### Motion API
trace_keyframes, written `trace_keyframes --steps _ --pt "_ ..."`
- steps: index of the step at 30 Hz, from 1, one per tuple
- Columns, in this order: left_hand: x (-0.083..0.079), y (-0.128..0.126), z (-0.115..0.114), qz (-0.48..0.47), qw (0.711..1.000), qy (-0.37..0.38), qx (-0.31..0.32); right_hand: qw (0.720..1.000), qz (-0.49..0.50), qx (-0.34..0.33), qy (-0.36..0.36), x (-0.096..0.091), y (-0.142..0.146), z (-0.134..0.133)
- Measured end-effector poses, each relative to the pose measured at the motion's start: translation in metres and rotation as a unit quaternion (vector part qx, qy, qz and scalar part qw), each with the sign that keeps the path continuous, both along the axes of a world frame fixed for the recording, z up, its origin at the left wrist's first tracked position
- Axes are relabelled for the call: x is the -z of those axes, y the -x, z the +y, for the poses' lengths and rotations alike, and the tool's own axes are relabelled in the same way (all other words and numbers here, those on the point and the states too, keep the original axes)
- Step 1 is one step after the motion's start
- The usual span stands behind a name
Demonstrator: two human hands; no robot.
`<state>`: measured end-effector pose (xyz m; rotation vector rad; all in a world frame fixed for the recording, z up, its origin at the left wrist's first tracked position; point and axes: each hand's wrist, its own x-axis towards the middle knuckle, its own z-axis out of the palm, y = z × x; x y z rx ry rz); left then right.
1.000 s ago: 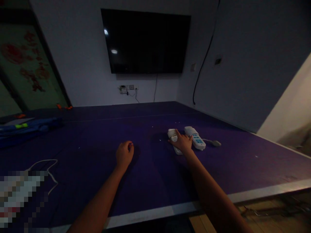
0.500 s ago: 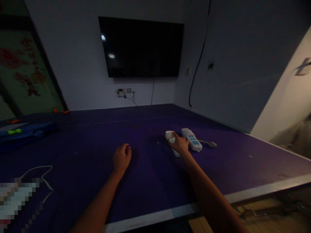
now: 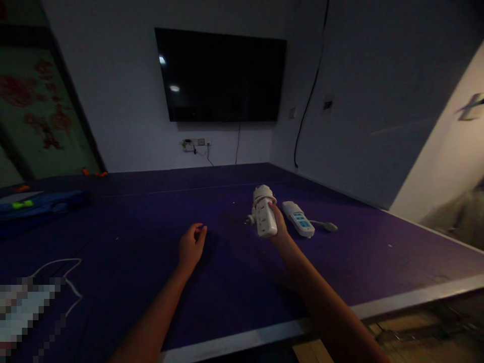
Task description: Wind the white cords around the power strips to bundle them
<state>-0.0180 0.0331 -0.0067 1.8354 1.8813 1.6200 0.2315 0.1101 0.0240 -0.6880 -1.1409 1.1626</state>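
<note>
My right hand [image 3: 279,225] is closed around a white power strip [image 3: 266,217], held up off the purple tabletop with its sockets facing me. The strip's white cord is wound around its far end, and its plug [image 3: 249,220] hangs out on the left. Just right of that hand lies a second power strip [image 3: 302,223] with blue socket panels, its cord bundled at the far end and its plug [image 3: 330,227] on the table. My left hand [image 3: 191,247] rests at the tabletop, loosely curled, thumb apart from the fingers, holding nothing.
Blue cloth [image 3: 49,205] lies on the purple table [image 3: 159,297] at far left. A white cable [image 3: 71,261] runs beside a blurred-out item near the left corner. A pale edge [image 3: 242,341] borders the table's front. Beyond hang a television [image 3: 227,75] and a black cable [image 3: 308,108].
My right hand has taken hold of the white power strip and lifted it from the table, turning its sockets toward me. My left hand has hardly moved, its thumb slightly farther out.
</note>
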Motion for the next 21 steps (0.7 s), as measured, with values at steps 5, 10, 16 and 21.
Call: trace_keyframes --steps 5,10,16,21 --pt "0.0 -0.004 0.003 -0.133 0.988 0.047 0.065 0.977 0.068 -0.166 0.113 -0.004 0.025 -0.021" --pt "0.001 -0.009 0.006 -0.251 0.948 0.128 0.147 0.96 0.073 -0.216 0.161 0.008 0.046 -0.028" --pt "0.004 -0.023 -0.001 -0.369 0.877 0.169 0.257 0.963 0.052 -0.212 0.16 0.025 0.071 -0.035" --pt "0.005 -0.033 -0.008 -0.408 0.835 0.181 0.322 0.969 0.098 -0.197 0.111 0.026 0.088 -0.048"
